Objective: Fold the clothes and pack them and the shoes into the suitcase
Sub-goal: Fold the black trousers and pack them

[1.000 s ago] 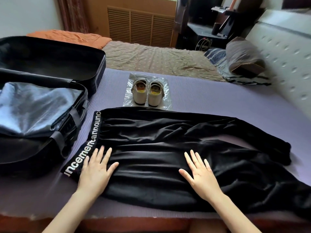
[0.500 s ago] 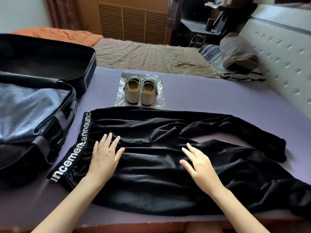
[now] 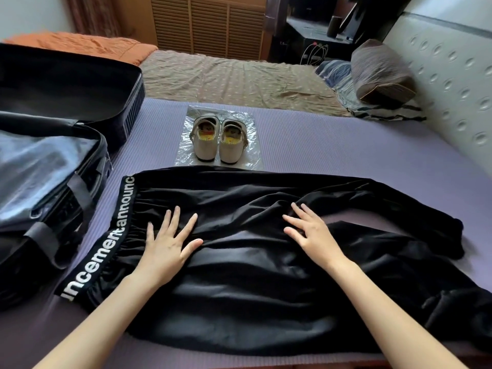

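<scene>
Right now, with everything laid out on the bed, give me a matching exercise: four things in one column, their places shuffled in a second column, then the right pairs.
Things
1. black trousers with a white-lettered waistband
2. pair of cream slip-on shoes
3. open black suitcase
4. grey striped pillow

Places
A. on the clear plastic sheet
B. far right, by the padded headboard
C. under the left hand and right hand
D. left side of the purple mat

Pairs: 1-C, 2-A, 3-D, 4-B

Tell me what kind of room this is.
Probably a bedroom: a rumpled brown bed sheet, a pillow beside a padded headboard, and an open suitcase laid out for packing.
</scene>
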